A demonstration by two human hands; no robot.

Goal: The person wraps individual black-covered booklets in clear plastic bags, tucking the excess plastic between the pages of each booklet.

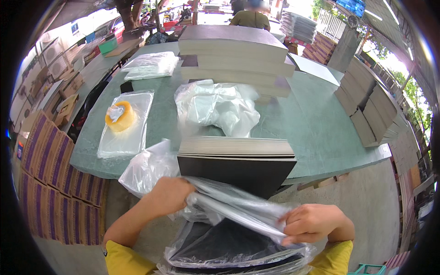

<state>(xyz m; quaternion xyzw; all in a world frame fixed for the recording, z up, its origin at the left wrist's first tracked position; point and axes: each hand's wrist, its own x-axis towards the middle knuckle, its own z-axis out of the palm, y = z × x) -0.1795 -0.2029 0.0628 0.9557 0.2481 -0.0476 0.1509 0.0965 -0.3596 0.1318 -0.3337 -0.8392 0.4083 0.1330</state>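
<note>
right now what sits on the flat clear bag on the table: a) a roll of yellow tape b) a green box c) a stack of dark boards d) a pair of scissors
a: a roll of yellow tape rests on the flat clear bag, left side of the green table.

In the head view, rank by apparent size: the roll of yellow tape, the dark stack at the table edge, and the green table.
1. Green table
2. Dark stack, though it sits nearer the camera
3. Roll of yellow tape

glossy clear plastic bag, matt dark boards
</note>
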